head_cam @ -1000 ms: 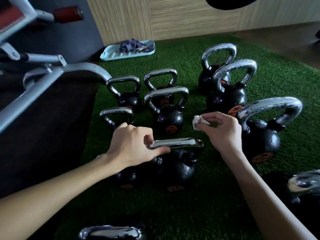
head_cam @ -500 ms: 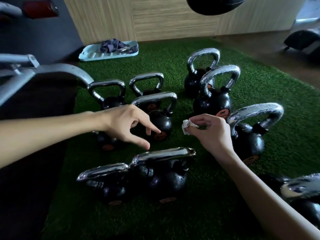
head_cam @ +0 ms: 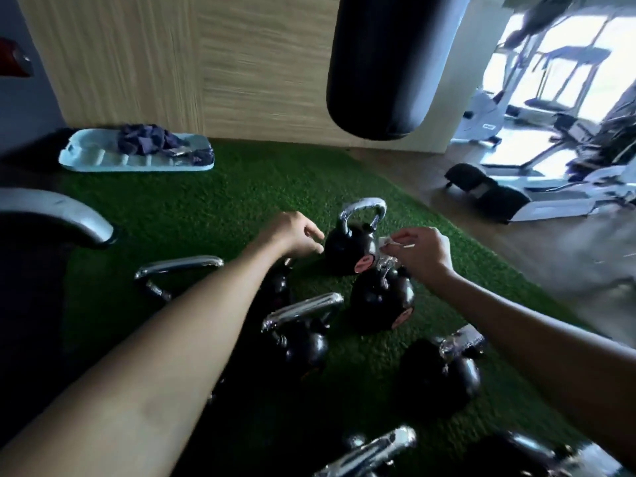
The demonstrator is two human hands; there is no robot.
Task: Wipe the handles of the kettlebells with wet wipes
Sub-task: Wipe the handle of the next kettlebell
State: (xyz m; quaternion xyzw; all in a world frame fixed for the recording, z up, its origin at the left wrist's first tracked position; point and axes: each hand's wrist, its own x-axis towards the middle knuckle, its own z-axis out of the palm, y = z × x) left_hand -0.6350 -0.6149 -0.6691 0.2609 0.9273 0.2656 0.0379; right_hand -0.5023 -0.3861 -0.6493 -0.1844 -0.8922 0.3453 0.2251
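Kettlebell (head_cam: pixel 349 249) stands upright on turf (head_cam: pixel 206 215); left hand (head_cam: pixel 296 235) just left of it, fingers loosely curled, empty; right hand (head_cam: pixel 421 253) pinches wipe (head_cam: pixel 387 243) at its right. Crumpled wipe may skip parts of handle (head_cam: pixel 364 206)

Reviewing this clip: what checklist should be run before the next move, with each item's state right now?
1. Wipe in hand: ok, the right hand pinches it.
2. Left hand free: ok, it holds nothing and is beside the far kettlebell.
3. That kettlebell upright, handle uncovered: ok.
4. Wipe on the handle: not ok, it is lower, by the body.
5. Wipe wet enough: cannot tell.
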